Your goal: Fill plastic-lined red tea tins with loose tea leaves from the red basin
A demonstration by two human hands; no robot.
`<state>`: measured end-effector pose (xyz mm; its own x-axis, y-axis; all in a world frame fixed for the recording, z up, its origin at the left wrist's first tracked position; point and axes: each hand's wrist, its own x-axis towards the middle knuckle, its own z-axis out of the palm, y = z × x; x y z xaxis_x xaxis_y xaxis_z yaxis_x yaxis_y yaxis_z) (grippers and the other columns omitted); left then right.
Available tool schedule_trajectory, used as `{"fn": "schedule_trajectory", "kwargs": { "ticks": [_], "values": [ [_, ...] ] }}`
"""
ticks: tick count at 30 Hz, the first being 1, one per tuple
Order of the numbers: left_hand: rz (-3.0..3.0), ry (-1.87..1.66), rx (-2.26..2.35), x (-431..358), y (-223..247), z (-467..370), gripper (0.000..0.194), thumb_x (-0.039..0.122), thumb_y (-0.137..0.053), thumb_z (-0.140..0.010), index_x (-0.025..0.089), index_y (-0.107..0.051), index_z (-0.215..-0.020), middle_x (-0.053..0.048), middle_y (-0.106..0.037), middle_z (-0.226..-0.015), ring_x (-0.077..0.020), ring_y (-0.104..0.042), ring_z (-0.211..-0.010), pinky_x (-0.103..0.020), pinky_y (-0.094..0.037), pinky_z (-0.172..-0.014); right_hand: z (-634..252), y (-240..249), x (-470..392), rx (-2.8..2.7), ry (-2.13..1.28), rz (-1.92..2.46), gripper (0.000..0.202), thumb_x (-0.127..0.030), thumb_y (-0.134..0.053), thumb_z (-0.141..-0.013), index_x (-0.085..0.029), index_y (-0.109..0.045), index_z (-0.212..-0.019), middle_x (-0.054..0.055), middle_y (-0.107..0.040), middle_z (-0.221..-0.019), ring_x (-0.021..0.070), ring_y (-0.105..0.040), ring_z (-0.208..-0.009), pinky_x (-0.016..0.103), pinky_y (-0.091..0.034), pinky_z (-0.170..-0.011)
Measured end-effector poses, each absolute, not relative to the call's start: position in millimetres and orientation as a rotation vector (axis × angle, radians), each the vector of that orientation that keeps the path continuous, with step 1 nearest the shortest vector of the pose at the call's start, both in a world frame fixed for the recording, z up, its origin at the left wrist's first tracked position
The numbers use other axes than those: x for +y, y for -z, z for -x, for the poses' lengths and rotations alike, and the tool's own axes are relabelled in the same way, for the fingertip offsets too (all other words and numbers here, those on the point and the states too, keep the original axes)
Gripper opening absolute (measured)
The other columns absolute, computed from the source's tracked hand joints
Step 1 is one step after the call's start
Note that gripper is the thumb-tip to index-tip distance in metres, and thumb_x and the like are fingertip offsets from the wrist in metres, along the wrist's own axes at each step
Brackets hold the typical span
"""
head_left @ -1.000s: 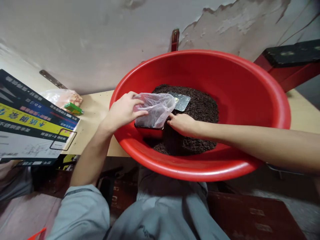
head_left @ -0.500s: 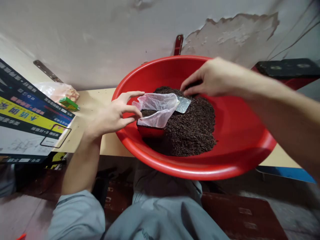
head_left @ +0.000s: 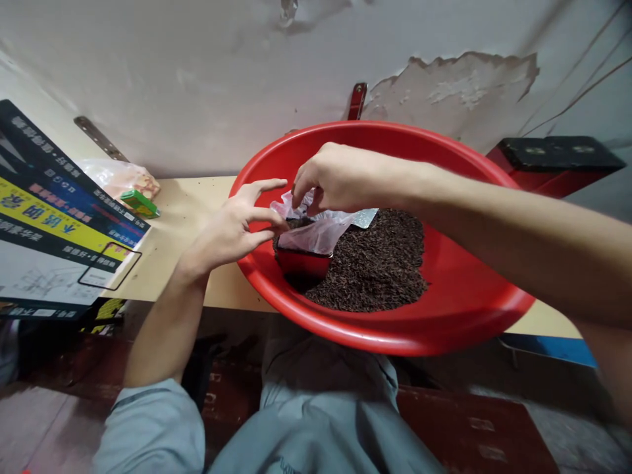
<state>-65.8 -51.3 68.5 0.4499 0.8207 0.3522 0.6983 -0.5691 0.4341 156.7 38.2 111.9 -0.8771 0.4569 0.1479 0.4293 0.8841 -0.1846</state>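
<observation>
A large red basin (head_left: pixel 464 299) holds a heap of dark loose grains (head_left: pixel 380 270). At the heap's left side stands a small red box (head_left: pixel 305 263), lined with a thin clear plastic bag (head_left: pixel 320 236) whose rim is spread above it. My left hand (head_left: pixel 237 224) is at the bag's left edge, fingers apart, with fingertips by the rim. Over the bag's far side is my right hand (head_left: pixel 330 179), fingers bent down and closed at the plastic; what lies between them is hidden. A flat silvery piece (head_left: pixel 364 218) rests on the grains just right of the bag.
Left of the basin, a printed cardboard box (head_left: pixel 59 230) and a plastic bag with a green packet (head_left: pixel 140 203) lie on the pale table (head_left: pixel 172 217). Red boxes with black tops (head_left: pixel 557 158) stand behind at right. A wall runs along the back.
My right hand has moved left from beside the silvery piece to the bag's far side, and the plastic there is now bunched lower. My left hand has stayed at the bag's left edge.
</observation>
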Motion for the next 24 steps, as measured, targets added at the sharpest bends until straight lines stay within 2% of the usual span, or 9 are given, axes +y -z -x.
{"fn": "schedule_trajectory", "kwargs": {
  "ticks": [2,5,8,10,12,14,16,20,24],
  "values": [
    [-2.465,-0.806,1.302,-51,-68,66,0.011,0.032,-0.074,-0.091,0.025,-0.083,-0.090,-0.005,-0.057,-0.156,-0.0319,-0.053,-0.145,-0.053,-0.042,-0.125,-169,-118,38,-2.801,-0.188,0.740,0.032,-0.009,-0.074,-0.081,-0.023,-0.084,-0.107,0.004,-0.082,-0.103,0.0188,-0.071,-0.087,0.034,-0.053,-0.085],
    [-2.450,-0.857,1.270,-51,-67,66,0.015,0.037,-0.074,-0.092,0.025,-0.082,-0.091,-0.005,-0.058,-0.155,-0.0314,-0.054,-0.144,-0.053,-0.041,-0.126,-195,-119,39,-2.620,-0.115,0.881,0.023,-0.016,-0.070,-0.088,-0.021,-0.082,-0.107,0.007,-0.081,-0.103,0.0201,-0.071,-0.088,0.036,-0.054,-0.090],
    [-2.340,-1.032,1.309,-48,-57,68,0.025,0.048,-0.072,-0.094,0.025,-0.080,-0.102,-0.007,-0.063,-0.149,-0.0297,-0.059,-0.139,-0.050,-0.046,-0.122,-225,-93,44,-2.503,-0.056,1.217,0.021,-0.019,-0.068,-0.090,-0.020,-0.080,-0.107,0.008,-0.080,-0.098,0.0219,-0.073,-0.087,0.036,-0.056,-0.085],
    [-2.154,-1.239,1.401,-43,-44,70,0.036,0.056,-0.065,-0.099,0.025,-0.076,-0.114,-0.008,-0.070,-0.139,-0.0261,-0.065,-0.129,-0.044,-0.054,-0.113,-239,-61,43,-2.637,-0.060,1.528,0.024,-0.020,-0.069,-0.088,-0.020,-0.079,-0.110,0.009,-0.079,-0.099,0.0258,-0.075,-0.090,0.037,-0.057,-0.079],
    [-1.933,-1.384,1.484,-34,-29,73,0.044,0.062,-0.056,-0.102,0.024,-0.073,-0.118,-0.009,-0.075,-0.125,-0.0220,-0.071,-0.114,-0.035,-0.060,-0.099,-245,-24,34,-2.911,-0.097,1.687,0.038,-0.029,-0.075,-0.087,-0.021,-0.076,-0.125,0.014,-0.077,-0.115,0.0320,-0.077,-0.096,0.038,-0.058,-0.077],
    [-1.797,-1.390,1.528,-24,-13,75,0.048,0.065,-0.054,-0.102,0.022,-0.073,-0.114,-0.009,-0.078,-0.113,-0.0199,-0.074,-0.102,-0.030,-0.061,-0.087,-245,7,20,-3.093,-0.108,1.674,0.065,-0.040,-0.080,-0.086,-0.022,-0.063,-0.146,0.022,-0.065,-0.137,0.0353,-0.078,-0.098,0.039,-0.059,-0.076],
    [-1.778,-1.315,1.571,-18,-3,76,0.047,0.063,-0.060,-0.099,0.020,-0.074,-0.109,-0.009,-0.079,-0.109,-0.0201,-0.074,-0.098,-0.030,-0.061,-0.084,-241,28,7,-3.146,-0.072,1.628,0.072,-0.035,-0.080,-0.087,-0.019,-0.056,-0.152,0.028,-0.056,-0.146,0.0361,-0.078,-0.100,0.038,-0.059,-0.076],
    [-1.834,-1.255,1.660,-19,4,72,0.033,0.050,-0.065,-0.098,0.019,-0.075,-0.105,-0.008,-0.080,-0.108,-0.0200,-0.074,-0.097,-0.032,-0.060,-0.090,-241,39,6,-3.182,-0.135,1.515,0.036,-0.018,-0.065,-0.094,-0.015,-0.071,-0.129,0.025,-0.067,-0.130,0.0331,-0.078,-0.100,0.036,-0.059,-0.077],
    [-1.822,-1.292,1.696,-26,3,68,0.028,0.043,-0.060,-0.102,0.020,-0.075,-0.099,-0.005,-0.081,-0.097,-0.0181,-0.075,-0.088,-0.029,-0.058,-0.083,-254,17,30,-3.131,-0.265,1.427,0.027,-0.013,-0.069,-0.089,-0.018,-0.081,-0.112,0.013,-0.079,-0.114,0.0274,-0.076,-0.104,0.033,-0.058,-0.087]
  ]
}}
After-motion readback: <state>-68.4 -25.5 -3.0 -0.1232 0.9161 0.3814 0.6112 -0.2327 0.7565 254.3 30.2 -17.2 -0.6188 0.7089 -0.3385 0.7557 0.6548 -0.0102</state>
